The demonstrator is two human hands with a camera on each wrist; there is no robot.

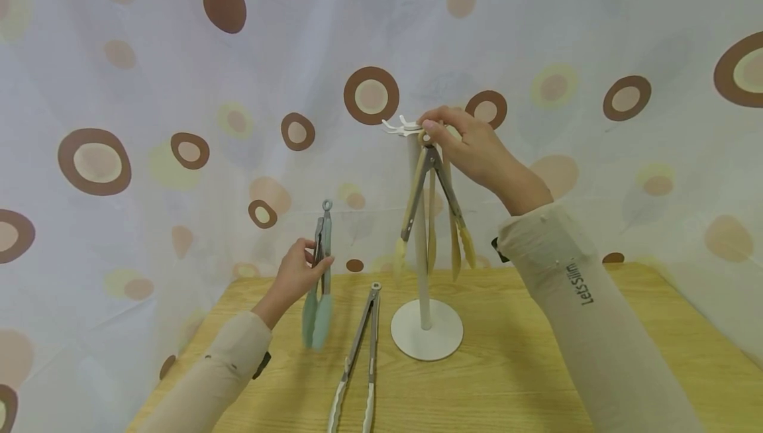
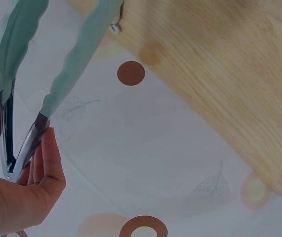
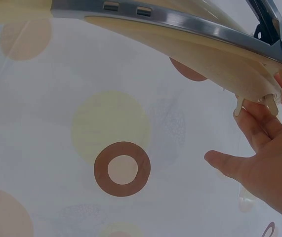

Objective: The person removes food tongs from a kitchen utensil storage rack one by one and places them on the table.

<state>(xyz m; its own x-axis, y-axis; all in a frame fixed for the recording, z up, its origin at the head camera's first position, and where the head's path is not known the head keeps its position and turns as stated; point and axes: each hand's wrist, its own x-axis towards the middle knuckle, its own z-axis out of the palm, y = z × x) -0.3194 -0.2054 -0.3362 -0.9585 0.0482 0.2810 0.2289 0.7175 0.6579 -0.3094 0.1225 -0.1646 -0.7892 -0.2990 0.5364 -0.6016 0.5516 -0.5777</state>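
Ok so going front to back, with the white stand (image 1: 422, 281) as the reference point. Closest is a pair of white-tipped tongs (image 1: 373, 340) lying on the wooden table (image 1: 512, 327), in front of the stand and a bit left, arms spread. Further left of the stand, the left hand (image 1: 300, 271) pinches some teal tongs (image 1: 322, 317) between thumb and fingers, tips pointing down. Up top, the right hand (image 1: 473, 148) has its fingers bent at the stand's hooks, thumb by the ring of the yellow tongs (image 1: 415, 188). Honestly can't tell if it's pinching that ring or just touching it. Those tongs hang down in front of the stand's pole, legs apart. More yellowish utensils (image 1: 455, 247) dangle just behind them. Furthest back, behind the stand: a circle-print curtain (image 1: 334, 42).
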